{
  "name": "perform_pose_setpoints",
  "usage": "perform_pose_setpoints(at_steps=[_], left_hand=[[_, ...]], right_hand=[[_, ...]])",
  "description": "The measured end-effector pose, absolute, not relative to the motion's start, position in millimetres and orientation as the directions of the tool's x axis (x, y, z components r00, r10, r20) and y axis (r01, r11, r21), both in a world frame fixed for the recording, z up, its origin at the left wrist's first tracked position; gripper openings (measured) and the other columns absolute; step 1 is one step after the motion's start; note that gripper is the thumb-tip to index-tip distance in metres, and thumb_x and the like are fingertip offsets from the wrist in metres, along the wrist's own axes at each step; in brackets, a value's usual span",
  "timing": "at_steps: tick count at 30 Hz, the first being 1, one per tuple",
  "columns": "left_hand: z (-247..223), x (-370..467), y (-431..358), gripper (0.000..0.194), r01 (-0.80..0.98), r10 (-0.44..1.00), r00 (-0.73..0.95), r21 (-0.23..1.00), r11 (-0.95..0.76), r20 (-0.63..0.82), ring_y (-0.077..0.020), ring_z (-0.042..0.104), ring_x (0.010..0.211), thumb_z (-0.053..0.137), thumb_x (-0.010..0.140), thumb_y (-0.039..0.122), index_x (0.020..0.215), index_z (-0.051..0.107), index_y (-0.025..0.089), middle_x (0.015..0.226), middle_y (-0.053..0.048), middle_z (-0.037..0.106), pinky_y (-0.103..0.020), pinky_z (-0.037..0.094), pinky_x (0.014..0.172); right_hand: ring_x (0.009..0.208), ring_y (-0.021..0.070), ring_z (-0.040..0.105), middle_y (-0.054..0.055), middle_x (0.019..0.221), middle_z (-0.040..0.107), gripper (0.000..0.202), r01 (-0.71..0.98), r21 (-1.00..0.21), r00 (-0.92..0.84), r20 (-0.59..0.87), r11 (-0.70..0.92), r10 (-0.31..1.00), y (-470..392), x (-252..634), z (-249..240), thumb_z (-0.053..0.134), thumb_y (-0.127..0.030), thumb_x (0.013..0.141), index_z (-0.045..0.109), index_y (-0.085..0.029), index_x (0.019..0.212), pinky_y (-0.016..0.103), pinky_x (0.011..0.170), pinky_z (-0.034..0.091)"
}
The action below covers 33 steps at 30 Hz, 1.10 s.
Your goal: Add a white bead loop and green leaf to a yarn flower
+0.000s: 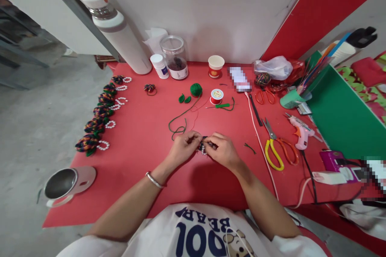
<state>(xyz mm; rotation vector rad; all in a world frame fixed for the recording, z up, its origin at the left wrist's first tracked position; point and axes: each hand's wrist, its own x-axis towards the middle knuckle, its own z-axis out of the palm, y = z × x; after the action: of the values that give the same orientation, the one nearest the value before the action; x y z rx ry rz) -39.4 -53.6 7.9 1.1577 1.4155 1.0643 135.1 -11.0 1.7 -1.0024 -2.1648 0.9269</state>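
Note:
Both hands meet above the red tabletop, pinching one small dark knitted-looking piece with pearl-like beads. My left hand grips its left side between thumb and fingertips. On the other side, my right hand has its fingers closed on the same piece. Much of it is hidden by the fingers. Just beyond lies a loose green yarn strand, running from a green yarn ball. Two small green leaf shapes, a spool of red thread and a green-handled thin tool lie near it.
Several multicoloured yarn pieces with bead loops line the left edge. A mug stands front left; a tall flask, jar and paper cup stand behind. Scissors, a pink glue gun and cables occupy the right.

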Motion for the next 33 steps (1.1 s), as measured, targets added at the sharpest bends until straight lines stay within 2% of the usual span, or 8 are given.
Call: perform_pose_setpoints(at_steps=[3,6,8,14,25,28,31,33], left_hand=[[11.5,-41.9,-56.0,0.015,0.321,0.988,-0.142,0.947,-0.017,0.066,-0.0115,0.056,0.058,0.062,0.084,0.025,0.095,0.067,0.016,0.069,0.0,0.062,-0.023,0.045,0.056],[11.3,-45.2,-59.3,0.012,0.547,0.949,-0.052,0.804,-0.233,0.31,-0.0139,0.058,0.068,0.063,0.083,0.021,0.09,0.072,0.018,0.076,-0.005,0.064,-0.025,0.047,0.063],[9.0,-46.7,-61.2,0.014,0.614,0.933,0.019,0.732,-0.295,0.359,-0.0152,0.06,0.072,0.063,0.084,0.022,0.091,0.075,0.019,0.081,-0.007,0.066,-0.026,0.049,0.066],[3.1,-46.3,-64.1,0.021,0.716,0.938,0.094,0.632,-0.296,0.333,-0.0152,0.062,0.072,0.059,0.089,0.024,0.097,0.078,0.021,0.083,-0.008,0.068,-0.025,0.048,0.065],[3.2,-42.7,-63.9,0.023,0.712,0.957,0.064,0.658,-0.243,0.284,-0.0127,0.059,0.066,0.055,0.091,0.022,0.088,0.078,0.019,0.077,-0.006,0.065,-0.023,0.044,0.062],[6.3,-41.5,-63.9,0.021,0.668,0.97,0.03,0.716,-0.2,0.242,-0.0128,0.058,0.066,0.056,0.088,0.019,0.084,0.077,0.018,0.076,-0.006,0.064,-0.024,0.043,0.063],[10.0,-41.8,-62.3,0.019,0.556,0.994,-0.032,0.828,-0.07,0.105,-0.0122,0.056,0.062,0.058,0.084,0.018,0.077,0.075,0.017,0.07,-0.004,0.063,-0.023,0.042,0.059],[12.2,-43.0,-60.5,0.019,0.463,0.998,-0.057,0.886,0.024,0.002,-0.012,0.056,0.061,0.059,0.082,0.019,0.072,0.074,0.016,0.068,-0.003,0.063,-0.023,0.041,0.057]], right_hand=[[0.06,0.0094,0.055,0.001,0.075,0.063,0.011,0.391,-0.795,-0.551,0.202,0.464,0.81,-9.5,135.5,0.4,0.064,-0.018,0.088,0.075,-0.02,0.088,0.021,0.058,0.041],[0.062,0.0101,0.056,0.001,0.076,0.064,0.012,0.379,-0.794,-0.558,0.214,0.476,0.802,-8.9,135.6,1.7,0.064,-0.017,0.088,0.075,-0.02,0.088,0.021,0.06,0.042],[0.063,0.0106,0.057,0.001,0.076,0.064,0.013,0.384,-0.788,-0.564,0.212,0.481,0.798,-8.9,135.9,3.3,0.063,-0.016,0.087,0.075,-0.02,0.087,0.022,0.061,0.042],[0.064,0.0109,0.056,0.001,0.076,0.064,0.013,0.389,-0.782,-0.571,0.209,0.486,0.794,-8.9,137.1,4.2,0.062,-0.015,0.087,0.074,-0.02,0.085,0.022,0.061,0.042],[0.065,0.0115,0.057,0.001,0.076,0.063,0.011,0.415,-0.743,-0.586,0.223,0.525,0.779,-8.0,138.6,3.2,0.063,-0.019,0.089,0.074,-0.02,0.087,0.023,0.062,0.042],[0.067,0.0119,0.058,0.002,0.079,0.064,0.012,0.403,-0.748,-0.593,0.225,0.527,0.773,-8.4,139.1,4.8,0.062,-0.02,0.09,0.074,-0.021,0.09,0.023,0.063,0.044],[0.068,0.0123,0.059,0.002,0.082,0.065,0.013,0.353,-0.803,-0.576,0.218,0.481,0.788,-9.0,140.3,12.1,0.061,-0.019,0.089,0.071,-0.022,0.097,0.022,0.063,0.047],[0.067,0.0118,0.059,0.002,0.083,0.063,0.011,0.319,-0.838,-0.582,0.195,0.442,0.79,-9.4,142.0,19.1,0.06,-0.017,0.087,0.069,-0.021,0.093,0.021,0.061,0.048]])
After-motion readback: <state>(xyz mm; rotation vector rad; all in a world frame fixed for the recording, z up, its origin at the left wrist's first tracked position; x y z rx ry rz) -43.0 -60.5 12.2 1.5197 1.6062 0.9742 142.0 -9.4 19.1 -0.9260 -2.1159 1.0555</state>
